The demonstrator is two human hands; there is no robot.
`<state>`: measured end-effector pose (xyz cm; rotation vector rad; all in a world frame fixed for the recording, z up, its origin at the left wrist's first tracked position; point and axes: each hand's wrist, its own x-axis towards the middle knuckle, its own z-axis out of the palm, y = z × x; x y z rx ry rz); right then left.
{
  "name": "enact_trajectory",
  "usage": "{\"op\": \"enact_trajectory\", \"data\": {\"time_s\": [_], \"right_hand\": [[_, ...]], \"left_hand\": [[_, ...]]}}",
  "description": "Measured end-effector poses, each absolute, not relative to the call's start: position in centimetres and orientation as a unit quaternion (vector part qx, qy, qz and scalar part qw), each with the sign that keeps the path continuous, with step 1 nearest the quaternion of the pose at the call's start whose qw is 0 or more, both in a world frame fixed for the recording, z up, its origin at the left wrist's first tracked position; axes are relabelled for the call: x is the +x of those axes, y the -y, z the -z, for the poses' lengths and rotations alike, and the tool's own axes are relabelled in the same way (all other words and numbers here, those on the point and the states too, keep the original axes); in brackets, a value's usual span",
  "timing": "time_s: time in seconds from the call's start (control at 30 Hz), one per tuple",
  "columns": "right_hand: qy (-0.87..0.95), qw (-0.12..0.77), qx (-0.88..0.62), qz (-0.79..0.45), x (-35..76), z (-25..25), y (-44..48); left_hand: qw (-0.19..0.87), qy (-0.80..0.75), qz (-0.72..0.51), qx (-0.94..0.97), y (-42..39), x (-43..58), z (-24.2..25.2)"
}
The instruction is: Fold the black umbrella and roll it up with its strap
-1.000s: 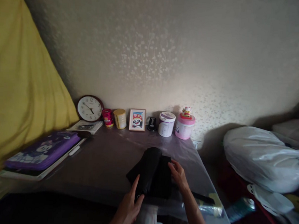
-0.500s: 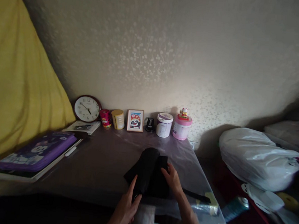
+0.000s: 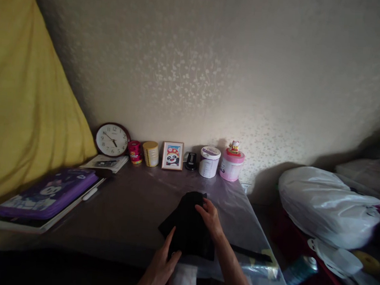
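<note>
A black cloth bundle (image 3: 188, 229) lies near the front edge of the table, with a pointed corner spread out to its left. Its exact kind is hard to tell in the dim light. My left hand (image 3: 162, 262) grips its lower left end, thumb and forefinger apart on either side, near a small shiny ring. At the bundle's upper right edge, my right hand (image 3: 209, 215) pinches the cloth, laying a flap across the thicker part. A black strap (image 3: 250, 253) lies on the table to the right of my right forearm.
Along the wall stand a clock (image 3: 112, 140), a pink can (image 3: 135, 152), a yellow-lidded can (image 3: 150, 153), a picture frame (image 3: 172, 155) and two tubs (image 3: 209, 162). A purple case (image 3: 48, 193) lies left. Beyond the table's right edge are a spray can (image 3: 303, 272) and white bag (image 3: 325, 206).
My right hand has moved left and slightly up, bringing the right-hand black flap over the thicker part. My left hand stays in nearly the same place. The view has shifted slightly.
</note>
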<state>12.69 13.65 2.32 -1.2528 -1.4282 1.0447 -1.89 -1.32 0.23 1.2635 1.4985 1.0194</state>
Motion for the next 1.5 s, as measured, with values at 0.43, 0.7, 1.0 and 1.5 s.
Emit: {"op": "enact_trajectory", "data": {"time_s": [0.43, 0.7, 1.0, 1.5], "right_hand": [[0.616, 0.405, -0.542, -0.404, 10.2, -1.6, -14.2], [0.63, 0.395, -0.407, -0.53, 11.3, -2.6, -12.1], [0.554, 0.371, -0.434, -0.606, 12.1, -0.8, -8.4], [0.87, 0.323, -0.339, -0.152, 10.4, -1.7, -6.7]], "left_hand": [[0.424, -0.604, -0.406, 0.539, 0.8, -2.3, 1.2], [0.436, -0.594, -0.426, 0.525, 1.1, -2.4, 0.5], [0.514, -0.626, -0.358, 0.466, 1.7, -1.9, -1.3], [0.393, -0.66, -0.367, 0.524, 1.6, -1.6, 0.5]]}}
